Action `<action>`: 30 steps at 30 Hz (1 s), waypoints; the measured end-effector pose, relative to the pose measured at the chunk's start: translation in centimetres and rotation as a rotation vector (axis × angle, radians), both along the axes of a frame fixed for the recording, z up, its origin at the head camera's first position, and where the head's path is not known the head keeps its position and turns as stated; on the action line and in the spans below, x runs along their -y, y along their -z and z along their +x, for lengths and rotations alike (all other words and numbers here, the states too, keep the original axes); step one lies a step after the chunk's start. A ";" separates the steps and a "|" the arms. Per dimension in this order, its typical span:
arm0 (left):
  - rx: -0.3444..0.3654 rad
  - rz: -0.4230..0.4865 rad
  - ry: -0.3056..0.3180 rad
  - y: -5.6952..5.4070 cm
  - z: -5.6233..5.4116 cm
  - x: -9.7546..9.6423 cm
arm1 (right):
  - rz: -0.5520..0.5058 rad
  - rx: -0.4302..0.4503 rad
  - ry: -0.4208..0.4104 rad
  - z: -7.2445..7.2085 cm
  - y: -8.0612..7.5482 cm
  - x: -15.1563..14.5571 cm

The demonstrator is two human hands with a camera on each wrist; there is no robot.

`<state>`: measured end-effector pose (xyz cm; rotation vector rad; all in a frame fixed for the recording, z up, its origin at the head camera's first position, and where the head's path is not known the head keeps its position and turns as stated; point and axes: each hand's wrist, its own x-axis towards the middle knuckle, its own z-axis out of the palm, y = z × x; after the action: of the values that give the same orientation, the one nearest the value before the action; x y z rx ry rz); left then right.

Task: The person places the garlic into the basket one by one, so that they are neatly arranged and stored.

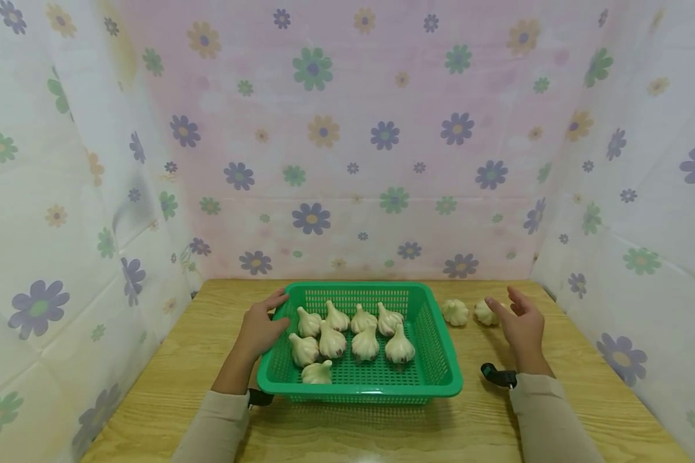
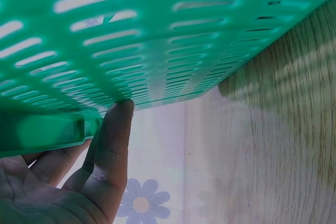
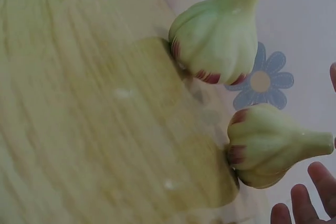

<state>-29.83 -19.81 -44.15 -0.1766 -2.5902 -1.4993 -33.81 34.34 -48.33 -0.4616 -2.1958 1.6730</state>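
A green plastic basket (image 1: 359, 390) with slotted sides stands on the table, with several garlic bulbs (image 1: 365, 343) inside, mostly toward its left and back. My left hand (image 1: 262, 328) grips the basket's left rim, thumb over the top. In the left wrist view its fingers (image 2: 113, 150) reach under the rim against the slotted side. Right of the basket, my right hand (image 1: 524, 325) is beside a garlic bulb (image 1: 485, 314), fingers spread and holding nothing. In the right wrist view, fingertips (image 3: 302, 200) are close to that bulb's stem. A second loose bulb (image 1: 455, 312) lies nearer the basket.
The wooden table (image 1: 336, 431) extends in front of the basket and to both sides. A flowered cloth (image 1: 347, 128) hangs behind the table and along its left and right. Black straps (image 1: 498, 376) with small devices sit at both wrists.
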 end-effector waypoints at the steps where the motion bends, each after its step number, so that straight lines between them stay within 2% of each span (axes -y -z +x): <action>1: 0.002 0.002 0.000 0.0 0.0 0.0 | 0.009 0.006 -0.007 0.0 0.2 -0.1; 10: 0.004 0.001 0.007 -0.2 0.0 0.1 | 0.133 0.044 -0.126 0.2 1.5 -0.2; 18: 0.017 0.002 0.008 -0.3 0.1 0.0 | 0.296 0.070 -0.175 0.3 2.0 -0.4; 22: 0.018 0.000 0.006 -0.2 0.2 -0.1 | 0.278 0.085 -0.187 0.4 2.1 -0.4; 30: 0.003 -0.006 0.008 -0.2 0.3 0.0 | 0.238 0.094 -0.120 0.4 2.5 -0.1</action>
<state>-29.51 -19.78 -43.93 -0.1857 -2.6003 -1.4954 -33.41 34.46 -50.83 -0.3581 -2.4968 1.4467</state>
